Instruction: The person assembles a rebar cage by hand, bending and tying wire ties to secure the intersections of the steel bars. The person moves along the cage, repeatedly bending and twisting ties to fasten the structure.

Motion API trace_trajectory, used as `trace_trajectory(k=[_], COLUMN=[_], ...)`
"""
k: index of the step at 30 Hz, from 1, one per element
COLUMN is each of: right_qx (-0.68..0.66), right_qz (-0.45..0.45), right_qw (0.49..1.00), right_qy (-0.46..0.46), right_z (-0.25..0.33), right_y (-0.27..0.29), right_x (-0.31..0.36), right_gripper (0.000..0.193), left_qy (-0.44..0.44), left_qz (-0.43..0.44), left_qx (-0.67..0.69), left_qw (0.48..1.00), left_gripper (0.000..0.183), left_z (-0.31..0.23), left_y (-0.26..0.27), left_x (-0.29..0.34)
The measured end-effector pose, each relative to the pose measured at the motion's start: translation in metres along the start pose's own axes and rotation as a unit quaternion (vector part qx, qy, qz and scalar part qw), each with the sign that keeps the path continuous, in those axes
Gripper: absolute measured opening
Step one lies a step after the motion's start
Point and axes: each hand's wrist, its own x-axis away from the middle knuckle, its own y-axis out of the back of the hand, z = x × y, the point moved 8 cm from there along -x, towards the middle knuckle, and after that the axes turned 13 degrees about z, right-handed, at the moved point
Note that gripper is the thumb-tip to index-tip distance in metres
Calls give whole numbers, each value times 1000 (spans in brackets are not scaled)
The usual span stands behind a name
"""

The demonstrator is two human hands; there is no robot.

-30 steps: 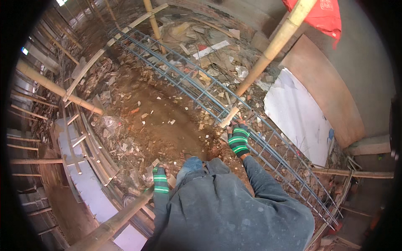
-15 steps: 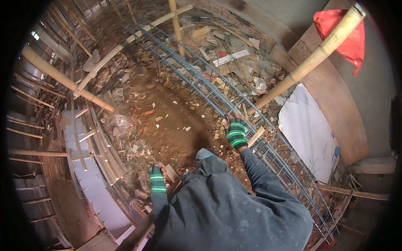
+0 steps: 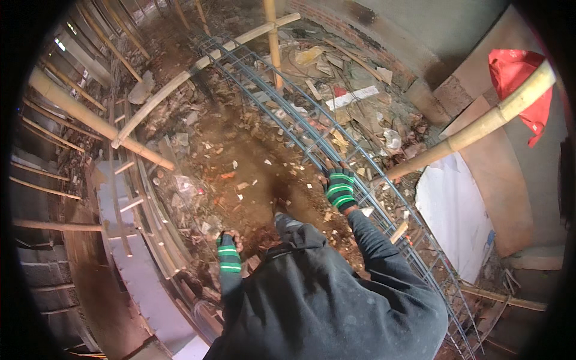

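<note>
My right hand (image 3: pixel 339 187), in a black glove with green stripes, grips a long steel rebar cage (image 3: pixel 300 129) that runs from the far left down to the lower right. My left hand (image 3: pixel 228 252), in the same kind of glove, hangs low by my left side over rubble next to a curved rebar frame (image 3: pixel 157 207); whether it holds anything is hidden. My dark grey sleeves and jacket (image 3: pixel 324 300) fill the bottom of the view.
Brown earth strewn with rubble and scraps (image 3: pixel 240 174) lies between the two rebar frames. Bamboo poles (image 3: pixel 480 123) cross overhead at right and left (image 3: pixel 90 117). A white sheet (image 3: pixel 456 216), wooden boards and a red cloth (image 3: pixel 516 72) stand at right.
The view has swung, so the bamboo pole and red cloth sit farther right. My right hand stays on the rebar cage; my left hand stays low at my side.
</note>
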Motion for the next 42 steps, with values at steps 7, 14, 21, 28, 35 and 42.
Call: trace_trajectory(k=[7, 14, 21, 28, 35, 42], right_qx=[-33, 6, -22, -27, 46, -6], right_qz=[-60, 15, -29, -30, 59, -88], right_qw=[998, 1000, 997, 998, 995, 994], right_qy=[6, 12, 75, 54, 62, 66], right_z=[25, 48, 76, 104, 150, 204], right_y=[4, -8, -12, -25, -79, -76], right_x=[-82, -145, -200, -266, -372, -453], right_gripper=[59, 56, 59, 54, 66, 51], left_qy=[112, 64, 76, 26, 53, 84], left_qz=[259, 275, 195, 196, 45, 48], left_qx=[72, 62, -8, -120, -97, -153], left_qw=[957, 957, 978, 973, 993, 984], left_gripper=[23, 15, 17, 24, 18, 15], left_z=[-79, -119, -114, -160, -214, -266], left_y=[-39, -50, -73, -61, -42, -2], left_x=[-118, -179, -189, -230, -298, -398])
